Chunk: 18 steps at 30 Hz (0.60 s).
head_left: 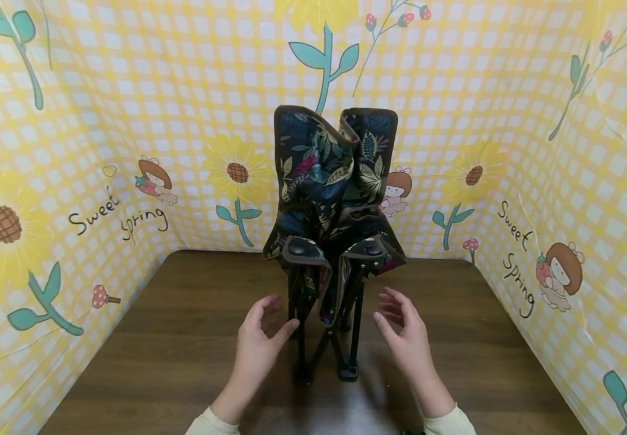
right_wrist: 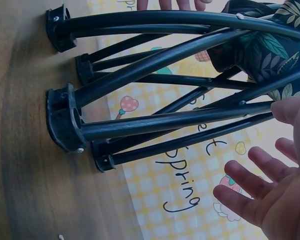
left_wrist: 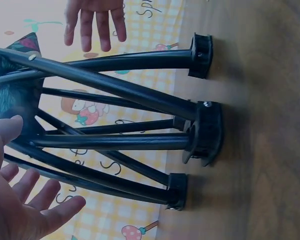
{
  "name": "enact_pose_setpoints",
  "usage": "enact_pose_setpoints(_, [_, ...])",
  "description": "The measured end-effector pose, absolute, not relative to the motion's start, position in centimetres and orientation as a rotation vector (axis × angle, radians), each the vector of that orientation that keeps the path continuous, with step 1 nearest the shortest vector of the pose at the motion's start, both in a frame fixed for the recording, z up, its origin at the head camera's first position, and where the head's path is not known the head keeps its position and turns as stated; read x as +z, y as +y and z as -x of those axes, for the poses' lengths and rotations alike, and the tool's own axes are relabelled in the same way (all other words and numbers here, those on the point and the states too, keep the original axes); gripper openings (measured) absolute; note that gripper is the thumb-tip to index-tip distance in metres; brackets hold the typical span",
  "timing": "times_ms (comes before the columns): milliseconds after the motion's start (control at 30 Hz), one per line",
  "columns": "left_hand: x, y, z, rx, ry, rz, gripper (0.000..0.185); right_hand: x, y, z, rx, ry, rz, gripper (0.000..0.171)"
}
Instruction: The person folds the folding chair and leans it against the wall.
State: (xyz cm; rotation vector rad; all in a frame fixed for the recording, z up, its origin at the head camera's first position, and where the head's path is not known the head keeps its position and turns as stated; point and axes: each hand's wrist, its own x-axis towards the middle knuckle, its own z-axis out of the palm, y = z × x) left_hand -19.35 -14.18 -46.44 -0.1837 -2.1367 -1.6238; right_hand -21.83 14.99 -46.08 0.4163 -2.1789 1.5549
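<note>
Folding chair (head_left: 326, 226), one, small, partly folded: centre of the head frame, upright on the surface (head_left: 182, 344)
Fabric (head_left: 313, 163), dark floral print with brown edging: two upright panels above, puckered between them; seat part creased, sagging in a fold towards the middle of the frame
Legs (head_left: 355, 329), black tubes, crossing below the fabric: lower centre of the head frame; lying sideways across the left and centre of the left wrist frame, and across the upper half of the right wrist frame
Feet (head_left: 348, 371), black, joining the tube ends: standing on the surface, lower centre of the head frame
Left hand (head_left: 260, 347): lower centre-left, just beside the legs; fingers apart, loosely curved, thumb spread, clamped on nothing; whether the thumb touches the chair cannot be told
Right hand (head_left: 411, 338): lower centre-right, near the legs, a gap showing between; fingers apart, loosely bent, thumb spread, holding nothing
Sleeves (head_left: 449, 423), pale cream, two: bottom edge, below each hand
Surface, brown, wood-grained: lower half of the head frame
Cloth (head_left: 193, 96), yellow and white check, with sunflowers and lettering "Sweet Spring": back, left and right of the head frame
</note>
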Motion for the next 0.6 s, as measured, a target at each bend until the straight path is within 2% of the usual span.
enact_pose_setpoints(600, [-48.1,-13.6,18.9,-1.693,-2.172,0.079,0.046,-47.0,14.5,21.4,1.615,-2.227,-0.426,0.045])
